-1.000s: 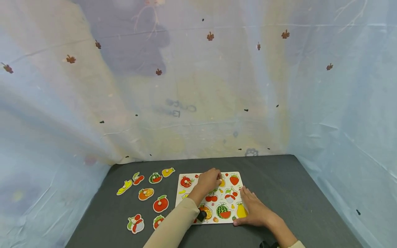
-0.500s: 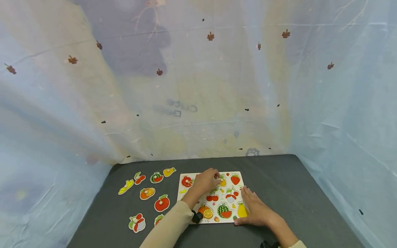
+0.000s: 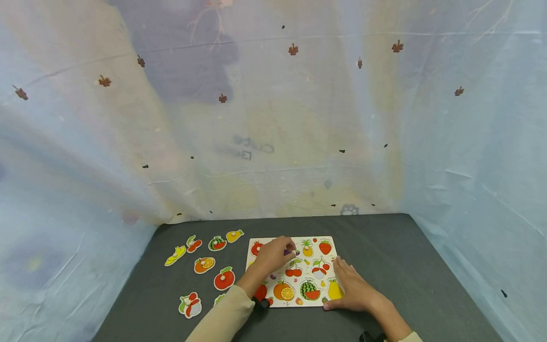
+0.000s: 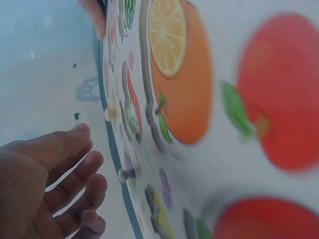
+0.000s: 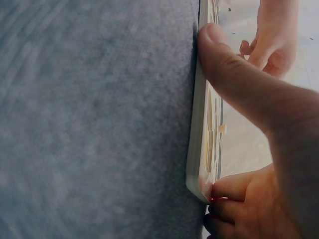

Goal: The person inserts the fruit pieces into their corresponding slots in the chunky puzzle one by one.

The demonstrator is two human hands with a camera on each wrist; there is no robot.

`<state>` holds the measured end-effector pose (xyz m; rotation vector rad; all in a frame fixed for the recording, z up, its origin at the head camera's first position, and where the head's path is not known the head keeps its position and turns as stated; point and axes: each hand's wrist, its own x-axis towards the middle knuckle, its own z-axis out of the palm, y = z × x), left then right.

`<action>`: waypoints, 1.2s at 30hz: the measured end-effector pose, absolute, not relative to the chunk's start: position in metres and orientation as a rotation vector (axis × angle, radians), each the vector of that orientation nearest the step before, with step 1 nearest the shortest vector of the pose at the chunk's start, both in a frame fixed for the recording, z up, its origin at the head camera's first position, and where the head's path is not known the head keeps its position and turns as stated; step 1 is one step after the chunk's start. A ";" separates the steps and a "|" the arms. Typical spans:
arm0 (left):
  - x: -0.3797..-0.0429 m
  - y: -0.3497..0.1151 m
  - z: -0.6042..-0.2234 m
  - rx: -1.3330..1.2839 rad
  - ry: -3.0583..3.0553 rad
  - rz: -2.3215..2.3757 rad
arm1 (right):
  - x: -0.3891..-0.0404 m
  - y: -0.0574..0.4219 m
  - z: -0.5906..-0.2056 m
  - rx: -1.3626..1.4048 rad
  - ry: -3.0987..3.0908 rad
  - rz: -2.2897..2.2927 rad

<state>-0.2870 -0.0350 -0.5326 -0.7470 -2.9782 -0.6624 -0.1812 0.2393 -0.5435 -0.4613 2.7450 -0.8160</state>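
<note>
A white fruit puzzle board (image 3: pixel 303 274) lies on the dark table. My left hand (image 3: pixel 273 256) hovers over its upper left part, fingers loosely bent and nothing between them. Just right of those fingers sits the pineapple piece (image 3: pixel 307 249) with its knob, in its recess. A purple piece (image 3: pixel 287 252) shows partly under the fingertips; in the left wrist view its knob (image 4: pixel 127 175) stands apart from the hand. My right hand (image 3: pixel 354 289) rests at the board's lower right corner, thumb (image 5: pixel 232 69) along the near edge and fingers extended along the right edge.
Left of the board lie several loose knobbed pieces: bananas (image 3: pixel 175 255), cherries (image 3: pixel 194 244), a watermelon (image 3: pixel 217 243), a pear (image 3: pixel 234 236), an orange (image 3: pixel 204 265), a red round fruit (image 3: pixel 224 279) and a red-and-white fruit (image 3: pixel 190 305). My left sleeve (image 3: pixel 226 316) hides most of another piece.
My left hand has drawn back leftward from the pineapple piece, which now shows fully on the board. The right hand keeps its place, and the head view has shifted slightly.
</note>
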 end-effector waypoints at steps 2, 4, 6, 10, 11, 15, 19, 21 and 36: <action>-0.284 -0.042 -0.533 -0.731 -2.983 -0.682 | -0.181 0.239 -0.543 -0.466 2.742 -0.817; -0.282 -0.049 -0.533 -0.716 -2.985 -0.701 | -0.181 0.239 -0.544 -0.458 2.744 -0.807; -0.280 -0.057 -0.533 -0.701 -2.984 -0.693 | -0.182 0.239 -0.545 -0.448 2.747 -0.796; -0.278 -0.074 -0.534 -0.685 -2.960 -0.660 | -0.182 0.239 -0.546 -0.456 2.750 -0.796; -0.277 -0.078 -0.535 -0.681 -2.957 -0.655 | -0.182 0.239 -0.545 -0.459 2.749 -0.802; -0.274 -0.094 -0.532 -0.660 -2.964 -0.695 | -0.181 0.240 -0.545 -0.476 2.748 -0.814; -0.270 -0.108 -0.527 -0.634 -2.983 -0.720 | -0.182 0.240 -0.546 -0.480 2.748 -0.809; -0.269 -0.116 -0.527 -0.635 -2.976 -0.714 | -0.182 0.240 -0.547 -0.477 2.747 -0.809; -0.253 -0.181 -0.532 -0.566 -2.989 -0.659 | -0.183 0.239 -0.545 -0.440 2.738 -0.800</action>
